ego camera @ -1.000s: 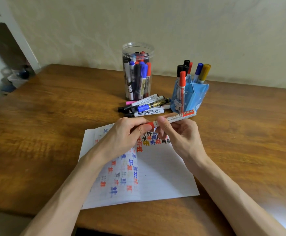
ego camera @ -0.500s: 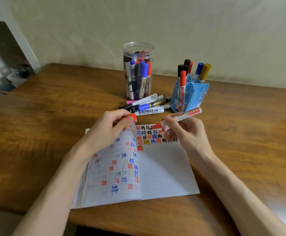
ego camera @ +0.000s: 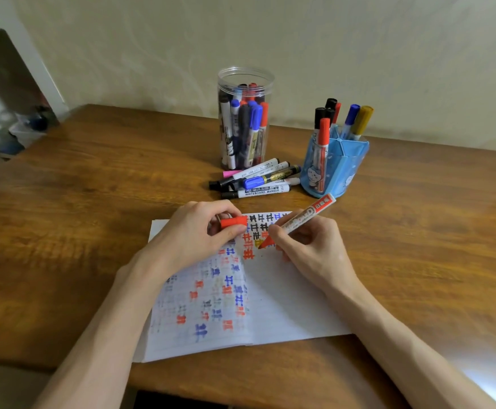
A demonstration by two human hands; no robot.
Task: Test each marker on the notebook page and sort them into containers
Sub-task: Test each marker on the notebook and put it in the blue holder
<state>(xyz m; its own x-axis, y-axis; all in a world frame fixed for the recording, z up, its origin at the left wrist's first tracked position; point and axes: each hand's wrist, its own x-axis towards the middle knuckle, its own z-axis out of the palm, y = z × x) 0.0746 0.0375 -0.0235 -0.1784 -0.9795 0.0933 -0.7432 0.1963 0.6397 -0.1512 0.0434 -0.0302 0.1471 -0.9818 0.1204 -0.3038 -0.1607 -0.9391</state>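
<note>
Red marker (ego camera: 305,217) lowered; jar (ego camera: 245,74) holds markers (ego camera: 255,118)

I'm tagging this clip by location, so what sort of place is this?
Probably a home desk or study corner: a wooden table against a plain wall, an open notebook and a clear jar of markers.
</note>
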